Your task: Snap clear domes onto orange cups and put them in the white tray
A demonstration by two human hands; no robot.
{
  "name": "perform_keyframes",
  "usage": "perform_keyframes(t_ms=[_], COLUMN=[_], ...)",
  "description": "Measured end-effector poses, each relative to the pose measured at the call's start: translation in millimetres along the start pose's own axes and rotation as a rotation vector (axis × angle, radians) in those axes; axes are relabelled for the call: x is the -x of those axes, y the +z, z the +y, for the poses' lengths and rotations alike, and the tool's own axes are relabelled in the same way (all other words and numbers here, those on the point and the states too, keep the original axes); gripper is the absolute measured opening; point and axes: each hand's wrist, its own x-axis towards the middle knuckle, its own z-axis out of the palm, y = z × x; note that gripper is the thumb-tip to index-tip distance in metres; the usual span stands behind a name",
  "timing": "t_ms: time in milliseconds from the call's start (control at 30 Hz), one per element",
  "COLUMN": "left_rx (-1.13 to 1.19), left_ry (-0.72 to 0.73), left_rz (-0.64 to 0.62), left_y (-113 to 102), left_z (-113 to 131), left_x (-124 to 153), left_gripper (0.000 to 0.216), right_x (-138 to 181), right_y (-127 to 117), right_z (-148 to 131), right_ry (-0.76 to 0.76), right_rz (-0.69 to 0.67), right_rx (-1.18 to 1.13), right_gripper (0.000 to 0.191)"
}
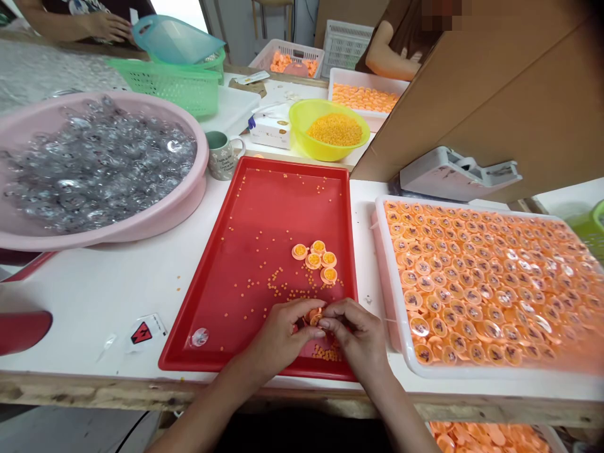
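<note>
Over the near right part of a red tray (278, 207), my left hand (280, 330) and my right hand (358, 330) meet, fingertips closed around a small orange plastic cup-shaped piece (315, 316). The fingers partly cover it, so its inside cannot be made out. Just beyond them lies a cluster of several orange saucer-like pieces (313, 260) filled with yellow bits. Tiny orange-yellow pellets (278, 283) are scattered over the tray, with a denser patch (325, 354) below my right hand. One clear round cap (199, 337) rests in the tray's near left corner.
At left stands a pink basin (198, 182) of clear domes. A white bin (406, 352) at right holds rows of orange pieces under clear covers. Behind are a mug (219, 157), a yellow bowl (304, 141) of pellets and a cardboard partition (472, 107). Two people sit across the table.
</note>
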Motion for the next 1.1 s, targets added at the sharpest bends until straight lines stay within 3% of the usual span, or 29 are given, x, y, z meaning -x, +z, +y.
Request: perform_keyframes(t_ms=[233, 500, 667, 767, 967, 1100], left_rx=[-0.128, -0.335, -0.377, -0.228, 0.184, 0.251], left_ry=[0.112, 0.336, 0.427, 0.324, -0.145, -0.225], left_rz=[0.022, 0.031, 0.039, 0.051, 0.106, 0.128], left_y=[3, 5, 9, 11, 13, 11], left_z=[-2, 2, 2, 3, 16, 21], left_x=[4, 5, 7, 7, 2, 1], left_gripper=[0.025, 0.029, 0.04, 0.036, 0.038, 0.042], right_x=[9, 14, 16, 16, 9, 7], right_y=[0, 2, 2, 0, -5, -8], right_z=[-3, -11, -11, -11, -9, -9], right_ry=[-0.036, -0.339, -0.397, -0.366, -0.238, -0.219], right_rz=[0.099, 0.143, 0.139, 0.15, 0.065, 0.01], right_rx=[0.055, 0.273, 0.269, 0.253, 0.206, 0.139], right_gripper=[0.011, 0.022, 0.025, 0.022, 0.018, 0.018])
